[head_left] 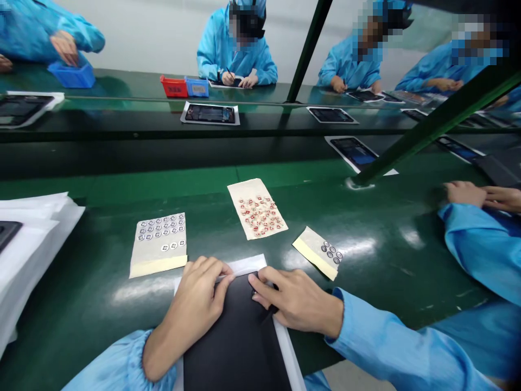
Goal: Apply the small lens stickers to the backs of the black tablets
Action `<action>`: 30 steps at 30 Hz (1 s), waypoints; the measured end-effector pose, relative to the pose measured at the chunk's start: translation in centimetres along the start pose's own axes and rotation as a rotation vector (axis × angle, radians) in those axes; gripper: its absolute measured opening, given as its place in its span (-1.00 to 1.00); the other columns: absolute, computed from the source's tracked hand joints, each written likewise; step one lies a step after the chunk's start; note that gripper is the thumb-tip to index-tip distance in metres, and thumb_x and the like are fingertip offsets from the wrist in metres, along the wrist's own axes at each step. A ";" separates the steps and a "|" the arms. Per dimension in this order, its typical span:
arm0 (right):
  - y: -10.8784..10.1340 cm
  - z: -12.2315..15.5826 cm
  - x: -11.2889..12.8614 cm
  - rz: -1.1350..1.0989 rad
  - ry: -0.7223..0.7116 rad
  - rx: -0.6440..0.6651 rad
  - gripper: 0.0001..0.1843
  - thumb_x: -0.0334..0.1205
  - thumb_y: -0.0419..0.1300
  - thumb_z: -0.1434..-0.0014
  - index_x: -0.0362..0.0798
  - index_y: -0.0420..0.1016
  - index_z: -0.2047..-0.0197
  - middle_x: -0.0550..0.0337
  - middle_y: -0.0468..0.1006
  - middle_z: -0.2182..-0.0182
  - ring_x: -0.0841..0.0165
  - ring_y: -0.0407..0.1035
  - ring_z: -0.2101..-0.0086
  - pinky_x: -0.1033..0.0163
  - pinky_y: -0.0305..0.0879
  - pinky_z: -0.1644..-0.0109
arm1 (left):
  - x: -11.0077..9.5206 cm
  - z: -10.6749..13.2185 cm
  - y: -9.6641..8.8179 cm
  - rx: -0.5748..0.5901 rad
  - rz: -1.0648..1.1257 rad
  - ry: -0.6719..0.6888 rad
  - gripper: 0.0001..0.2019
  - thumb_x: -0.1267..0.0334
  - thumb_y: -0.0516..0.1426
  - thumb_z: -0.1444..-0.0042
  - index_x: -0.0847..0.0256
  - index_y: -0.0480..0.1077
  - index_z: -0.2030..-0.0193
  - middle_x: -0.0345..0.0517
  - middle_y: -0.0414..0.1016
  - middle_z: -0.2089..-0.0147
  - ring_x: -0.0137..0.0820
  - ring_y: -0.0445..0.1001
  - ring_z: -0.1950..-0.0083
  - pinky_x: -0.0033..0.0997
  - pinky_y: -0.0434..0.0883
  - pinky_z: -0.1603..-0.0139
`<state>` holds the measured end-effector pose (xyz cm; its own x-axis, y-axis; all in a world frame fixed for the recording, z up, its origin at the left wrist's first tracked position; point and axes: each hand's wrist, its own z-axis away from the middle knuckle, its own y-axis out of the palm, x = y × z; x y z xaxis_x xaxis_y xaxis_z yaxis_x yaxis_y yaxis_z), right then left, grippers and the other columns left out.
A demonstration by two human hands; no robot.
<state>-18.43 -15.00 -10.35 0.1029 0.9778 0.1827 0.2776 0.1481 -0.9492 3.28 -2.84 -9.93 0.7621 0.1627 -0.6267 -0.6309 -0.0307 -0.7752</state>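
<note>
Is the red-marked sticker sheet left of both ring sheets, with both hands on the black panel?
No: the red-marked sticker sheet lies between the ring sheets, larger one left, smaller one right, per the head view. The left hand and right hand are on the black panel.

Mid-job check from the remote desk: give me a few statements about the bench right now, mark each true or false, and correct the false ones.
1. The left hand and right hand both lie on a black flat panel. True.
2. The right hand grips the red-marked sheet. False: the red-marked sticker sheet lies apart from both hands on the green bench.
3. A sheet of grey rings lies beyond the left hand. True.
4. A co-worker's hand is at the right, away from the panel. True.
5. The small sheet holds the most rings. False: the small sheet holds only a few.
</note>
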 end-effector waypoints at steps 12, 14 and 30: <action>0.8 -0.2 -2.2 -0.758 0.530 -0.342 -0.59 -0.13 0.17 -0.38 -0.09 0.51 -0.23 0.08 0.46 0.18 0.57 0.21 0.45 0.40 0.18 0.42 | -0.1 0.5 -1.0 -0.092 0.009 0.054 -0.81 0.19 0.02 -0.41 0.13 0.41 0.19 -0.26 0.51 0.26 -0.38 0.43 0.23 -0.30 0.22 0.08; 0.0 -0.7 -1.6 -1.021 0.743 -0.214 -0.49 0.04 0.19 -0.36 -0.18 0.51 -0.17 0.11 0.48 0.26 0.60 0.12 0.52 0.42 0.10 0.49 | -0.4 0.7 -1.3 -0.094 0.012 0.070 -0.81 0.18 0.01 -0.42 0.12 0.40 0.18 -0.29 0.52 0.26 -0.41 0.43 0.26 -0.34 0.24 0.12; 0.4 -2.3 1.6 -1.592 0.952 0.046 -0.39 0.24 0.43 0.01 -0.15 0.34 0.45 0.33 0.25 0.61 0.60 0.06 0.61 0.43 -0.01 0.55 | -0.3 0.4 -0.7 0.012 0.093 -0.041 -0.80 0.11 0.00 -0.40 0.09 0.39 0.14 -0.28 0.57 0.23 -0.43 0.52 0.25 -0.44 0.30 0.24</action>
<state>-15.99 -13.72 -9.86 0.2437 -0.4705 0.8481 0.6177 0.7494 0.2382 3.39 -2.43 -9.19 0.6937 0.1995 -0.6921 -0.7006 -0.0360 -0.7126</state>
